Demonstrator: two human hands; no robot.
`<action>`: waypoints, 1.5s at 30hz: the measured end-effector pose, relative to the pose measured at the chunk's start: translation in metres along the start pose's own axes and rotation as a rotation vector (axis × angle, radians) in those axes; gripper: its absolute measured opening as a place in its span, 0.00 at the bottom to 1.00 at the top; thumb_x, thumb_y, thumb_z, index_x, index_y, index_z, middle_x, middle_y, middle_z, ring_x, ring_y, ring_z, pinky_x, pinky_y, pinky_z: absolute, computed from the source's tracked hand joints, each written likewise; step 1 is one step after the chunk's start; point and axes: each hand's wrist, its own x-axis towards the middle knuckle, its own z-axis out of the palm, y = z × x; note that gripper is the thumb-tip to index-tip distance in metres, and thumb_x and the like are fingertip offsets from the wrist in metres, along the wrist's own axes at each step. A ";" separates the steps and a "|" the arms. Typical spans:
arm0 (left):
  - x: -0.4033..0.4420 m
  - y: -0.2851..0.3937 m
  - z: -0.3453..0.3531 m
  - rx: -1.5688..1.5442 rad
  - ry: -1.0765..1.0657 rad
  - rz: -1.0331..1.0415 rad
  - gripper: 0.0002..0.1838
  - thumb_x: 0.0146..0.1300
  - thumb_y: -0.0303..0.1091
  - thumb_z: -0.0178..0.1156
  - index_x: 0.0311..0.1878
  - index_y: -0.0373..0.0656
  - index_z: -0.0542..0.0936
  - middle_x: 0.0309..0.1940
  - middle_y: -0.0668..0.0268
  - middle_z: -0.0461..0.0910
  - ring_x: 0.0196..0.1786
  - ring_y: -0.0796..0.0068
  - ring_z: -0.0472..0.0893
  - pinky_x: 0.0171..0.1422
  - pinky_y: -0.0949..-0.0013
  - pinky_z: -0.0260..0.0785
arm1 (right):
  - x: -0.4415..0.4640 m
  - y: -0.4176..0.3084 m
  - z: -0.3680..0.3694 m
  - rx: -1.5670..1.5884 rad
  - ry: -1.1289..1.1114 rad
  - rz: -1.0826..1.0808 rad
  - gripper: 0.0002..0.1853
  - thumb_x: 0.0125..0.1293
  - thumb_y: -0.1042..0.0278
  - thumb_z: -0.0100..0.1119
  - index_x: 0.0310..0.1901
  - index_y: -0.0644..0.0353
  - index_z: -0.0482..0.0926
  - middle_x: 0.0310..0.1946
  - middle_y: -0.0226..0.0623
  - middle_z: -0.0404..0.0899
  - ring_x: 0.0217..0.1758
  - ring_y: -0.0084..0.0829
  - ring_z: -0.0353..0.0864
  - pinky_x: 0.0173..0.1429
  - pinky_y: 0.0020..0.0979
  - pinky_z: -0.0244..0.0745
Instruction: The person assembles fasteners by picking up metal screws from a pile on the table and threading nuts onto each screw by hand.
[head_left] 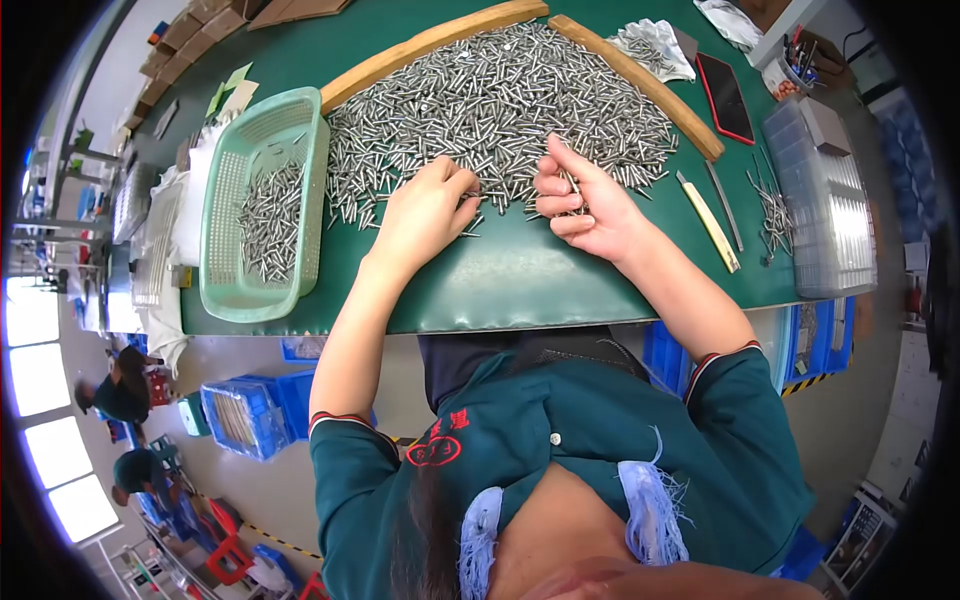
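A wide pile of small metal pins point(480, 95) covers the middle of the green table point(520, 285). At the pile's near edge is my left hand point(428, 212), its fingers bent down and thumb close to the forefinger, touching pins. My right hand point(588, 203) is turned palm up at the pile's near right, its fingers curled round a few pins. Left of the pile, a green plastic basket point(219, 210) holds more of the same pins point(272, 222).
Two wooden bars point(430, 50) point(640, 85) border the pile. To the right lie a red-edged phone point(725, 98), a cutter knife point(708, 222), thin metal rods point(772, 215) and a clear plastic box point(825, 200). Two people point(120, 385) point(145, 472) are far off at left.
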 end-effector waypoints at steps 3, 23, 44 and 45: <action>0.000 -0.002 -0.001 0.046 0.017 0.039 0.06 0.55 0.32 0.58 0.36 0.45 0.77 0.30 0.65 0.73 0.35 0.65 0.76 0.38 0.64 0.70 | -0.001 0.003 0.002 -0.094 0.033 0.000 0.18 0.66 0.48 0.50 0.40 0.56 0.71 0.21 0.19 0.61 0.17 0.08 0.57 0.12 0.11 0.44; -0.020 -0.001 0.005 0.011 0.154 -0.072 0.03 0.55 0.32 0.59 0.33 0.47 0.79 0.29 0.67 0.75 0.37 0.65 0.77 0.40 0.64 0.71 | -0.001 0.005 0.001 -0.150 0.048 0.038 0.16 0.68 0.51 0.49 0.41 0.57 0.72 0.21 0.18 0.60 0.19 0.08 0.56 0.13 0.11 0.44; -0.025 -0.014 0.006 0.235 0.169 -0.029 0.05 0.53 0.29 0.59 0.34 0.45 0.77 0.30 0.66 0.74 0.36 0.67 0.77 0.38 0.63 0.71 | -0.003 0.010 0.006 -0.214 0.072 0.057 0.18 0.66 0.49 0.51 0.40 0.58 0.73 0.21 0.19 0.61 0.18 0.09 0.55 0.13 0.12 0.43; -0.022 -0.014 0.005 0.207 0.187 0.008 0.05 0.52 0.28 0.59 0.33 0.45 0.77 0.30 0.67 0.74 0.36 0.68 0.77 0.37 0.64 0.70 | -0.003 0.010 0.007 -0.219 0.077 0.056 0.18 0.66 0.49 0.51 0.39 0.58 0.73 0.21 0.19 0.61 0.18 0.09 0.55 0.13 0.12 0.43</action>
